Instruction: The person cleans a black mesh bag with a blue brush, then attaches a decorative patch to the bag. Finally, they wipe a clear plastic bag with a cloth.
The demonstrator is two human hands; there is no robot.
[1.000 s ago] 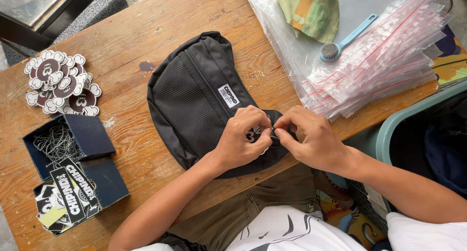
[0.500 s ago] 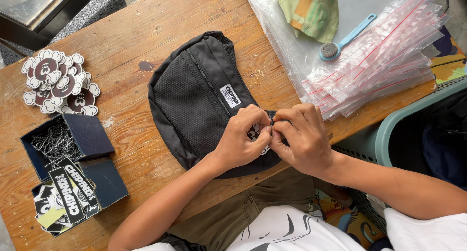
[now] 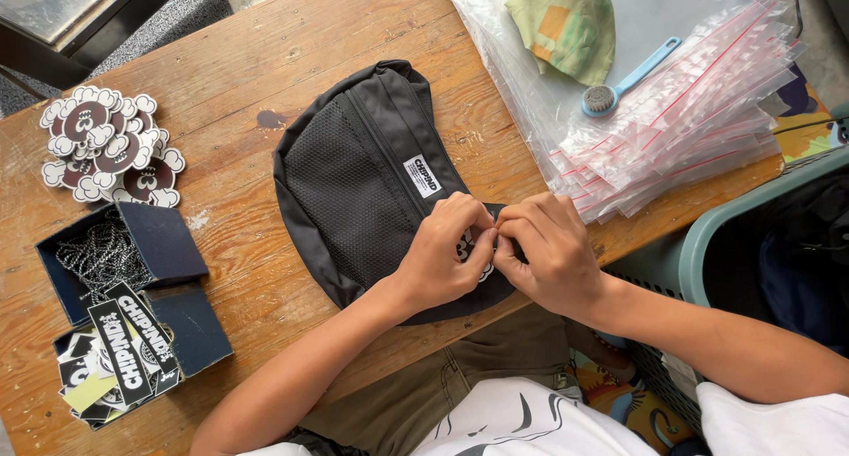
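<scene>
A small white rectangular label (image 3: 423, 176) sits mid-frame on a black bag (image 3: 354, 173). Clear zip bags (image 3: 690, 120) with red strips are stacked upper right. Two dark blue boxes (image 3: 133, 288) stand lower left, beside black-and-white stickers (image 3: 119, 345).

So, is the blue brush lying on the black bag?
No, the blue brush lies on the clear plastic bags, apart from the black bag.

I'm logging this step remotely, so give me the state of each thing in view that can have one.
Black waist bag: flat on the wooden table, front zipper looks shut.
Left hand: fingertips pinched on a small tag at the bag's near end.
Right hand: pinched on the same tag.
Upper dark box: open, ball chains inside.
Lower dark box: open, stickers inside.
Zip bags: stacked, fanned out, look empty.
Blue brush: lying on the plastic.
</scene>
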